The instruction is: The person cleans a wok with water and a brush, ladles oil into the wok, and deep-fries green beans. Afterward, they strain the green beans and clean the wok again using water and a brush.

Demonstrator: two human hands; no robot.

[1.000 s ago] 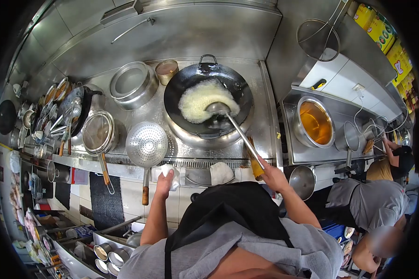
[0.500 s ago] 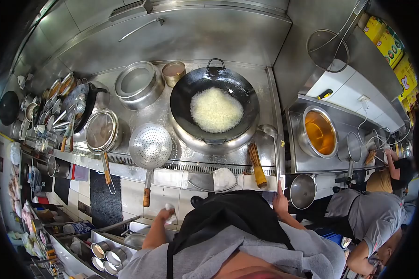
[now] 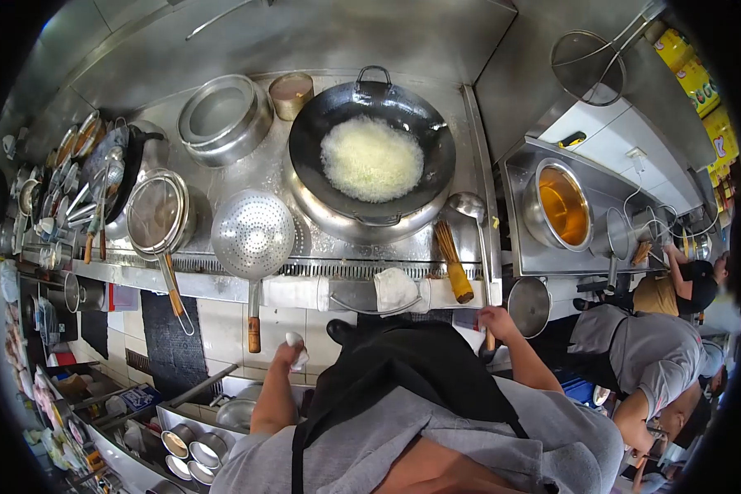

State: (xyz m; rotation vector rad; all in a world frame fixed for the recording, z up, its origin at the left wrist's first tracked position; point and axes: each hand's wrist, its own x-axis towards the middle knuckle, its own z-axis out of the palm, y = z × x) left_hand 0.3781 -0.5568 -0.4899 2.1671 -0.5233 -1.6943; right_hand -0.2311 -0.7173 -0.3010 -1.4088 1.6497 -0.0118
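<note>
Steel-walled kitchen; stove (image 3: 259, 178) ahead of both hands, pot (image 3: 533, 211) of amber liquid forward and right of the right hand, co-worker (image 3: 665, 354) in grey bent over farther right. Wok (image 3: 309, 140) well forward of both hands, between them in line; pale foam (image 3: 372, 159) across its middle, nothing dipped in it. Left hand (image 3: 288, 354) closed around a bunched white cloth (image 3: 296, 341), short of the stove's near edge, skimmer (image 3: 253, 234) forward and left of it with handle overhanging. Right hand (image 3: 497, 321) at the near end of the ladle (image 3: 468, 205), fingers bent; cannot tell if pinching the handle or merely touching it. Ladle laid on the stove, bowl straight ahead of that hand, just right of the wok. Brush (image 3: 456, 273) forward and left of the same hand. Step, as judged: frying, wok left to bubble, no stirring in hand. For returning the ladle to the wok: firm grip on the handle, lift leftward over the rim, brush avoided.
</note>
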